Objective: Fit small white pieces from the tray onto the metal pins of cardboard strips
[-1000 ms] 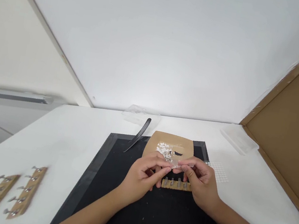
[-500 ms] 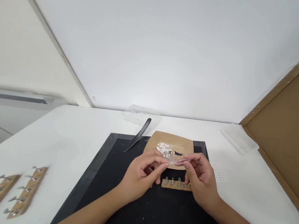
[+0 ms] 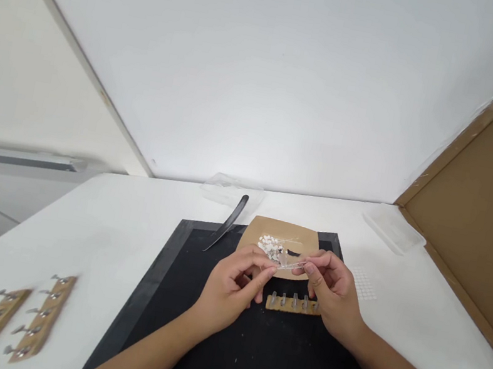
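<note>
Now that my left hand [image 3: 231, 285] and right hand [image 3: 335, 297] have drawn slightly apart, each pinching the thin clear strand [image 3: 288, 267] between thumb and fingers near the brown tray [image 3: 254, 229], its middle seems freer to handle.

Yeah, can't make out any readable text here, tbh: not one label, brand, number or sign that's legible on anything in view.
</note>
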### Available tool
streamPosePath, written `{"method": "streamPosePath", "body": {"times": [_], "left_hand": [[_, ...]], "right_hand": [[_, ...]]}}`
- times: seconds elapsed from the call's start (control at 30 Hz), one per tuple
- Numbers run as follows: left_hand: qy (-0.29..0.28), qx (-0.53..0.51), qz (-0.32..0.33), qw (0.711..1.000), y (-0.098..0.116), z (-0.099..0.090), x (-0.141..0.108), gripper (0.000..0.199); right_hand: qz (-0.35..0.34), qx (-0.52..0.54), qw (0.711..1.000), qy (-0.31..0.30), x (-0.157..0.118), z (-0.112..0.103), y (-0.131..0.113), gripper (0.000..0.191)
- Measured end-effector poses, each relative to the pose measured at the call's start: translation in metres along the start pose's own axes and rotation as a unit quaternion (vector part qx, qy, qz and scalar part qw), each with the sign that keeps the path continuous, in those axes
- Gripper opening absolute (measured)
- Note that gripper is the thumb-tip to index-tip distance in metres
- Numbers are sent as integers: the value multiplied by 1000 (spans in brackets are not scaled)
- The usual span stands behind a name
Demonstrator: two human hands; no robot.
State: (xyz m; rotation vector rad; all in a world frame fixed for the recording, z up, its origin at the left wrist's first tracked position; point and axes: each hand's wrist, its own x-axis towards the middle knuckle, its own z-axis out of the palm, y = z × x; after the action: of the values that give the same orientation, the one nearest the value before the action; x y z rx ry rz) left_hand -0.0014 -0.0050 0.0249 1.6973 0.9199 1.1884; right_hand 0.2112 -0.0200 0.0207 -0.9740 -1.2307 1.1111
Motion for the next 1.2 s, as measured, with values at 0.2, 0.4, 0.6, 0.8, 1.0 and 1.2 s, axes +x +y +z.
{"method": "streamPosePath", "body": {"times": [0.2,0.4,0.6,0.8,1.0,1.2], "left_hand": [[-2,-4,6,1000,-3,-1,0,20],[-8,-6,5,1000,0,-1,-1,18],[3,-1,15,1000,0,-1,0,19],[13,19,37,999,-3,0,0,16],[22,4,46,999,-4,1,0,10],[7,-28,29,999,-8,4,-2,10]], "right_hand": [[-22,5,1000,-21,-1,-2,-2,30],[-60,8,997,-38,-4,-1,-6,29],[-56,3,997,-47,-5,-2,-9,29],[-72,-9,997,-25,-3,-2,0,23],[-87,-37,995,-4,-1,-3,7,19],[-107,-112,988,-5,-1,-6,10,17]]}}
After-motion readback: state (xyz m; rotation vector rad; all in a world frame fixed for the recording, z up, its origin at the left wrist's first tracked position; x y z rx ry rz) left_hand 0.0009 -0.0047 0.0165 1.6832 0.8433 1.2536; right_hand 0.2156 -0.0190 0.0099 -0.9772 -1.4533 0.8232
